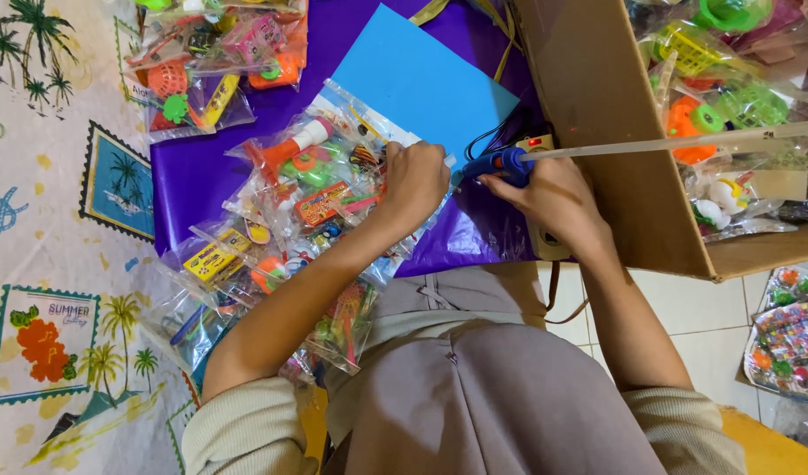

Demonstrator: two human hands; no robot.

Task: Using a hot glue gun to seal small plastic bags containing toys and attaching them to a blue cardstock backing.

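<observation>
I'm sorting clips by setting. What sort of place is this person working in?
Probably a home floor used as a small packing spot. The person sits on a patterned mat beside pale floor tiles, with clear bags of small toys and a cardboard box holding more.

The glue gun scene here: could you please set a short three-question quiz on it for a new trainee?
1. True or false: the right hand holds the blue glue gun.
2. What does the left hand rest on? A) the cardboard box B) a clear toy packet C) the blue paper sheet
3. What colour is the sheet under the packets?

Key: 1 true; 2 B; 3 purple.
</observation>
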